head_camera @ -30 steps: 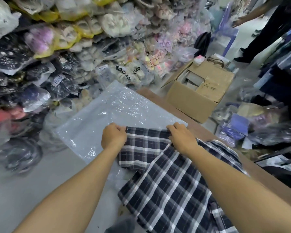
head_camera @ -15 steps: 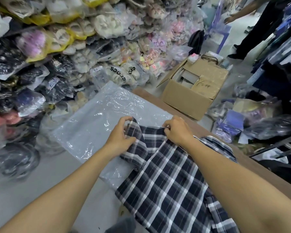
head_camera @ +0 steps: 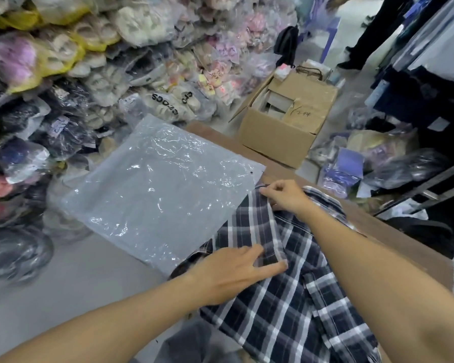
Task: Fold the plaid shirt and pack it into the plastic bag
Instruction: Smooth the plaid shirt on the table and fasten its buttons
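A dark navy and white plaid shirt (head_camera: 286, 307) lies on the table, its far part overlapping the near right corner of a clear plastic bag (head_camera: 155, 187) that lies flat. My right hand (head_camera: 286, 196) pinches the shirt's far edge near the bag's right corner. My left hand (head_camera: 233, 273) rests flat with fingers spread on a folded strip of the shirt, nearer to me. The shirt is outside the bag.
Grey table surface (head_camera: 63, 284) with a brown wooden edge (head_camera: 393, 231) at right. Piles of bagged slippers and goods (head_camera: 89, 74) fill the left and back. An open cardboard box (head_camera: 286, 121) stands on the floor beyond. A person's legs (head_camera: 372, 35) stand far right.
The shirt's far part has been folded over to the right. My left hand let go of the far edge and moved back toward me, flat on the fold. My right hand stays at the far edge.
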Demonstrator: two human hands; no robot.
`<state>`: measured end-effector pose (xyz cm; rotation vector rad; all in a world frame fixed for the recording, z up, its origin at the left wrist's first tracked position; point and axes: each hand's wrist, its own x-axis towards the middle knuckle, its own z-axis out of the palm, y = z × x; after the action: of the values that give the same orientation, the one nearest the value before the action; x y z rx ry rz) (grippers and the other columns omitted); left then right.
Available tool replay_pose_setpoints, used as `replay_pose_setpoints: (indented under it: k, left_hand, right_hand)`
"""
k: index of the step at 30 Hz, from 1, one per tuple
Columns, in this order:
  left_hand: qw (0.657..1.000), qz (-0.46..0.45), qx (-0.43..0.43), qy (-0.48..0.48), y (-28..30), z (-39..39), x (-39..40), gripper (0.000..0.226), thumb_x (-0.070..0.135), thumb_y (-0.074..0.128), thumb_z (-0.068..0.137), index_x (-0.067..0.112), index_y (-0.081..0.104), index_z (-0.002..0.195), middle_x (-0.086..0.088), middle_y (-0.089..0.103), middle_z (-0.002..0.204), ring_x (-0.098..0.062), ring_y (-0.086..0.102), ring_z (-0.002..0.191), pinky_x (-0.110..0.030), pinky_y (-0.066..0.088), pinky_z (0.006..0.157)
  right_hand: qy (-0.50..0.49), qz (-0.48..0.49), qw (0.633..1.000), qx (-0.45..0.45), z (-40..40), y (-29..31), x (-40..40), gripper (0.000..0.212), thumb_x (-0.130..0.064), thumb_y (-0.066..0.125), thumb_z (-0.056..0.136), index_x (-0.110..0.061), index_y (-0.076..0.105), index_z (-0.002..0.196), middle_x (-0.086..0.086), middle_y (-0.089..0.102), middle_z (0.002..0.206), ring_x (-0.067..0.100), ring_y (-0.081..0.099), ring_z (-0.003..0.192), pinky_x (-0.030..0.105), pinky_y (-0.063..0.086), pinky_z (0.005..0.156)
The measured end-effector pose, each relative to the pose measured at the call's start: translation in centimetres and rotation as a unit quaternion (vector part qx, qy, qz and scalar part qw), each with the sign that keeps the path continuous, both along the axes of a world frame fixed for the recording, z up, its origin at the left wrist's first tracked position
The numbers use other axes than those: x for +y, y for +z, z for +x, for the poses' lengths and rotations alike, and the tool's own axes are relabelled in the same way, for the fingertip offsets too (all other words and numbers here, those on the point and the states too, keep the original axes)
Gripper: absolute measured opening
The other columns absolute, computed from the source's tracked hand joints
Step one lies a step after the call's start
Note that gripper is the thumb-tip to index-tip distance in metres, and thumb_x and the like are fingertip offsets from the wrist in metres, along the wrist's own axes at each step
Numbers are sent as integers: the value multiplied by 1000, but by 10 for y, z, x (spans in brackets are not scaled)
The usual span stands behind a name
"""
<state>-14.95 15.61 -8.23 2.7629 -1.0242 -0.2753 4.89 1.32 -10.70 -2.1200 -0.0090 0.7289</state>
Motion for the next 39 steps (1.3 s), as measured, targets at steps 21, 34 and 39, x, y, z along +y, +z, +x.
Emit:
replay_pose_setpoints:
  k: [21, 34, 39]
  left_hand:
    - [989, -33, -27, 144, -46, -2, 81, 27, 3, 62, 76, 18, 44, 90, 2, 52, 86, -17, 43, 67, -33, 43, 52]
    - [972, -108, -46, 201, -37, 9, 73, 13, 26, 51, 86, 15, 59, 87, 1, 57, 90, -17, 48, 79, -36, 48, 73]
    - [994, 13, 11, 104, -51, 9, 39, 73, 66, 31, 98, 18, 31, 153, -10, 18, 165, -28, 9, 153, -45, 7, 123]
  right_hand:
    - [-18, -12, 999, -48, -4, -19, -1, 25, -2, 71, 90, -21, 54, 86, 7, 61, 90, 23, 62, 85, 49, 58, 88]
    - [-17, -26, 996, -88, -5, -16, 9, 21, -3, 66, 93, -22, 63, 86, 1, 60, 86, 19, 59, 80, 33, 53, 71]
    - [-17, -17, 993, -117, -4, -10, 12, 7, -11, 66, 95, -17, 66, 98, -3, 55, 80, 15, 53, 77, 25, 45, 65]
